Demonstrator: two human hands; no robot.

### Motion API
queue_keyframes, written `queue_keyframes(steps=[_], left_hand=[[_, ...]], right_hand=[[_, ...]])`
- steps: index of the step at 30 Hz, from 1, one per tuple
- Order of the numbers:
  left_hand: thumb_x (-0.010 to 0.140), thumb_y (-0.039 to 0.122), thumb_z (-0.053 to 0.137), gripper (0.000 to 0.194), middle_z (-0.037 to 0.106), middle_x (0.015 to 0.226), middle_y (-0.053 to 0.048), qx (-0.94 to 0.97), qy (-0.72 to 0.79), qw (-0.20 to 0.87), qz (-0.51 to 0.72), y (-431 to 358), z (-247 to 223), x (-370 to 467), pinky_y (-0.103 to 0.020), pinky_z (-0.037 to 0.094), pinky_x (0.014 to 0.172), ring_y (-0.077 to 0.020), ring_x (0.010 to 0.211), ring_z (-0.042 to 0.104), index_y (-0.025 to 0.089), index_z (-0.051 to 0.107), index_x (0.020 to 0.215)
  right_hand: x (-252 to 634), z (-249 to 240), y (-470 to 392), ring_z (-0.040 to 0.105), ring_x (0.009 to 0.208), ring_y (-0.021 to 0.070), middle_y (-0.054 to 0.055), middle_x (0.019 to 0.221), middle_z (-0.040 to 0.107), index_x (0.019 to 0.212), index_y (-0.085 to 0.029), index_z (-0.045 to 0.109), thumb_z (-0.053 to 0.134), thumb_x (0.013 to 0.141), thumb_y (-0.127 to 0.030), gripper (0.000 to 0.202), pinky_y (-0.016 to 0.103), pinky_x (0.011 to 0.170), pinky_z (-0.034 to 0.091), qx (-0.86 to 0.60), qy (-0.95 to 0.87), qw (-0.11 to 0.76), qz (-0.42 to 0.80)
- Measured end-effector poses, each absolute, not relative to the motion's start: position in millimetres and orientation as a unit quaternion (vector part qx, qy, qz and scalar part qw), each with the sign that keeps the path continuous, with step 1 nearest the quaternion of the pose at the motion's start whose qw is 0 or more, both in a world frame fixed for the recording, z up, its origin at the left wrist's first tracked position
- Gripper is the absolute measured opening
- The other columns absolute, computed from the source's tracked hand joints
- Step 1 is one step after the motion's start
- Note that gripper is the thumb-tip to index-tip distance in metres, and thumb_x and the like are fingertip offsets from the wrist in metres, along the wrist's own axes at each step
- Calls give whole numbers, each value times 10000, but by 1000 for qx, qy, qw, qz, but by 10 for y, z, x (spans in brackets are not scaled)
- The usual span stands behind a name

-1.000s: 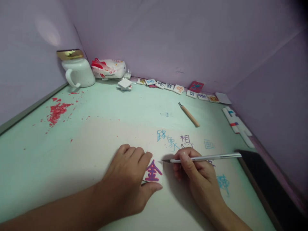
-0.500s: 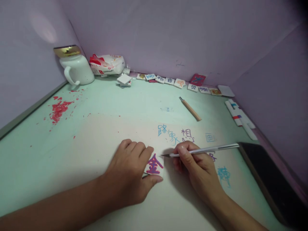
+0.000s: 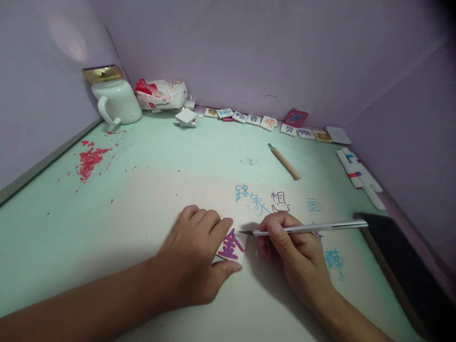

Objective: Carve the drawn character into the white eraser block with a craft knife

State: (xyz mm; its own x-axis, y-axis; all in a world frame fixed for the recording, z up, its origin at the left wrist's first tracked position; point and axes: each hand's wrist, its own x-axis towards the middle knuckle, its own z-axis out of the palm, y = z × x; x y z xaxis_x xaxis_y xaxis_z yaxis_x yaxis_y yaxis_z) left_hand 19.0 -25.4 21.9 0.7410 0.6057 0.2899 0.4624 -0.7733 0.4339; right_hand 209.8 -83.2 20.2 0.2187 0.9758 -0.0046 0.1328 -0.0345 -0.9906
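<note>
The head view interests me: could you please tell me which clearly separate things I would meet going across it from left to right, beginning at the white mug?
White mug → left hand → tile with a purple character → right hand → dark flat slab.

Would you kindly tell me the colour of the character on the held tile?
The character is purple with reddish edges, seen best in the head view.

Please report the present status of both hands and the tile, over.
Left hand holding tile, marked side up. Right hand gripping knife, tip at tile's far corner; contact unclear. Wooden tool lies beyond, apart from both hands.
</note>
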Motion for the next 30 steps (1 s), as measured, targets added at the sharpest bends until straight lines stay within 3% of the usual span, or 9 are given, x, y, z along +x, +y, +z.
queue_keyframes(steps=[6, 12, 22, 30], left_hand=[[801, 167, 565, 448, 579, 1075, -133, 923, 241, 195, 229, -251, 278, 175, -457, 395, 852, -269, 938, 507, 109, 495, 1241], [793, 240, 646, 479, 568, 1087, -147, 925, 256, 172, 222, -246, 217, 188, -492, 394, 872, -290, 950, 484, 70, 514, 1221], [768, 116, 524, 400, 548, 1065, -129, 922, 249, 207, 213, -222, 240, 192, -480, 398, 843, -277, 939, 481, 112, 541, 1168], [845, 172, 538, 322, 555, 1061, -121, 924, 244, 196, 220, -224, 212, 193, -479, 387, 837, -274, 932, 491, 115, 537, 1162]], right_hand=[[2086, 199, -826, 463, 494, 114, -30, 552, 537, 733, -198, 602, 558, 926, -457, 326, 241, 478, 343, -592, -443, 527, 419], [2185, 168, -791, 470, 522, 117, -29, 566, 528, 714, -197, 568, 509, 954, -460, 361, 249, 506, 355, -589, -475, 520, 396], [2238, 195, -775, 463, 522, 109, -31, 588, 509, 709, -197, 588, 480, 963, -477, 393, 248, 500, 337, -586, -520, 475, 401], [2223, 163, -768, 436, 517, 90, -51, 579, 499, 720, -203, 564, 509, 963, -423, 332, 216, 484, 325, -576, -548, 469, 384]])
